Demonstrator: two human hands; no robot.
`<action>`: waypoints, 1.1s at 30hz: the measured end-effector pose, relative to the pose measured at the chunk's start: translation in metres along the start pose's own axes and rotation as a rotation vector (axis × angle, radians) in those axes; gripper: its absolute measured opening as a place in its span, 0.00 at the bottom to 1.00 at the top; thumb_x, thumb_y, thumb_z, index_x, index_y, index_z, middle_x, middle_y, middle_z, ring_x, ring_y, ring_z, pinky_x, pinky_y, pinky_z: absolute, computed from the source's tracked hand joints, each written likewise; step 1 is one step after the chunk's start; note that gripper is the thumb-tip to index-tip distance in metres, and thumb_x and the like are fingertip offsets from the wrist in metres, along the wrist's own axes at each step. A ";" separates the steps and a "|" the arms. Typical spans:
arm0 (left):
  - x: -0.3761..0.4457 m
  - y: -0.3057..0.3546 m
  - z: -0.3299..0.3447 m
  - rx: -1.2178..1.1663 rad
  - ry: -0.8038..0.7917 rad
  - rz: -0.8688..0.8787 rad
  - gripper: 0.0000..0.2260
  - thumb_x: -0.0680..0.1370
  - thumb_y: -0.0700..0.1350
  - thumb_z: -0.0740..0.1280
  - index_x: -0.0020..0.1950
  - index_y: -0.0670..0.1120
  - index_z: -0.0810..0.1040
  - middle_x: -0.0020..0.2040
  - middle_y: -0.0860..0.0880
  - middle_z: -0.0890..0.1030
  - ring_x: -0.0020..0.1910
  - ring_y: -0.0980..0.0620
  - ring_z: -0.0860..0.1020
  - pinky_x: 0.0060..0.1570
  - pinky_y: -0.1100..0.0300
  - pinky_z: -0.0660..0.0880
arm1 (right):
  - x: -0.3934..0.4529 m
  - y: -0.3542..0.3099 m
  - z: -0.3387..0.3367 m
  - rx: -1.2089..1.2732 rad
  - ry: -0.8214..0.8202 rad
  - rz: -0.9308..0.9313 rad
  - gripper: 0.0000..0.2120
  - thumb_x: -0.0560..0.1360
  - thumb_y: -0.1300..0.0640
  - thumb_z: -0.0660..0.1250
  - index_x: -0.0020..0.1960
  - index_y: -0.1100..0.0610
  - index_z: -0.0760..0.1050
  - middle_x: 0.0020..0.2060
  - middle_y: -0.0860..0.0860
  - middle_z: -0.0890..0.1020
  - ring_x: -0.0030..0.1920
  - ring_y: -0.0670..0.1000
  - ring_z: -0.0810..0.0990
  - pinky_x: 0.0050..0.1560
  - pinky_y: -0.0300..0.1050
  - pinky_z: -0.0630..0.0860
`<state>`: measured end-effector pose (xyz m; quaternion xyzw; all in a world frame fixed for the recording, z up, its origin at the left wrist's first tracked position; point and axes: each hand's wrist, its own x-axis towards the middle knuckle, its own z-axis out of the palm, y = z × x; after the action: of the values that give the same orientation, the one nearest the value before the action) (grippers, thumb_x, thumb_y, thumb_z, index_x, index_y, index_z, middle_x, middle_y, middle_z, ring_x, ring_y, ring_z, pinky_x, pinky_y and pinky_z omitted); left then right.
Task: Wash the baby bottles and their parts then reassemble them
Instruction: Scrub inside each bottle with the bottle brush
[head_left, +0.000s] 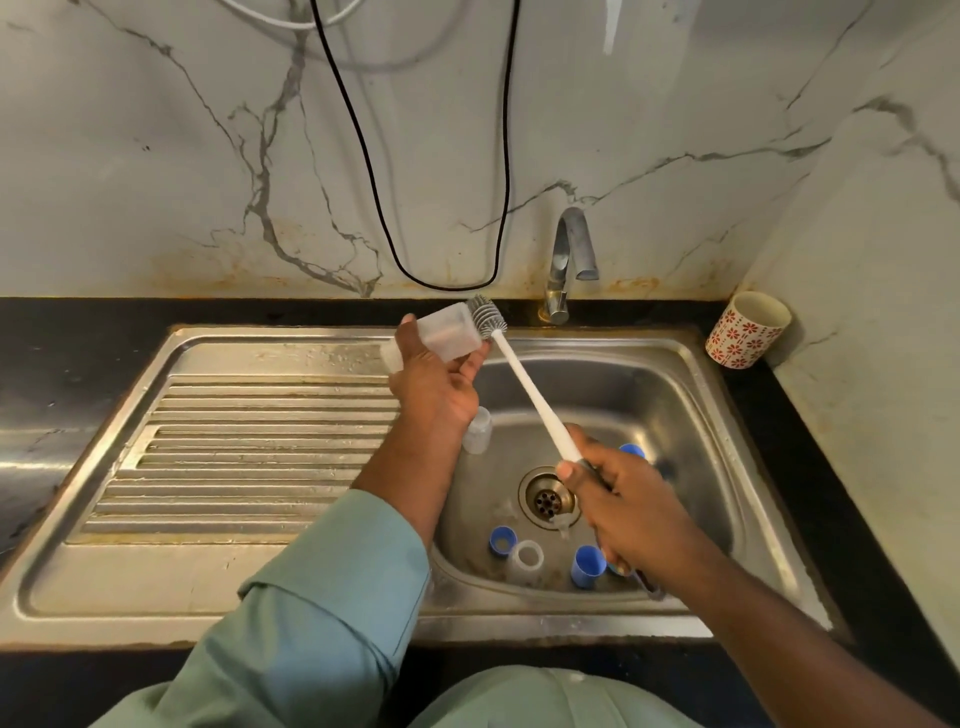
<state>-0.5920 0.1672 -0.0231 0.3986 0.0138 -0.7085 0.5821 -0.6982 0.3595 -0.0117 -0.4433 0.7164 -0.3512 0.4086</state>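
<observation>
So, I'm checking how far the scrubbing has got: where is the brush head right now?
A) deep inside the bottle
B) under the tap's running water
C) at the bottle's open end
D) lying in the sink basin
C: the brush head sits at the open end of the bottle held by the left hand, while the right hand grips the handle.

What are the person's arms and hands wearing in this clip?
The left arm wears a pale green long sleeve, pushed back so the forearm is bare. The right arm is bare as far as shown. Both the left hand and right hand are bare, with no gloves, rings or watch visible.
</observation>
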 end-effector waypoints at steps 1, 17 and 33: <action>0.001 0.003 0.000 -0.023 0.013 0.012 0.22 0.76 0.50 0.73 0.63 0.43 0.68 0.57 0.38 0.77 0.55 0.37 0.79 0.45 0.40 0.82 | -0.003 0.001 0.000 -0.006 -0.013 -0.013 0.16 0.81 0.52 0.61 0.59 0.30 0.66 0.27 0.48 0.73 0.24 0.46 0.69 0.24 0.40 0.71; 0.010 -0.007 -0.002 -0.103 -0.068 -0.090 0.24 0.77 0.51 0.70 0.68 0.41 0.68 0.60 0.35 0.76 0.54 0.37 0.79 0.45 0.41 0.82 | 0.000 0.000 0.000 -0.189 0.018 -0.074 0.21 0.82 0.52 0.60 0.73 0.41 0.64 0.32 0.49 0.74 0.25 0.38 0.72 0.27 0.31 0.70; 0.006 -0.002 0.012 -0.111 -0.018 -0.057 0.26 0.77 0.50 0.72 0.69 0.41 0.66 0.61 0.35 0.74 0.50 0.38 0.77 0.51 0.40 0.80 | -0.001 -0.030 0.009 -0.796 0.033 -0.077 0.30 0.83 0.50 0.54 0.78 0.46 0.40 0.45 0.49 0.77 0.41 0.47 0.80 0.43 0.46 0.81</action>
<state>-0.6008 0.1567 -0.0193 0.3589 0.0589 -0.7265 0.5830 -0.6797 0.3479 0.0105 -0.5878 0.7858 -0.0683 0.1801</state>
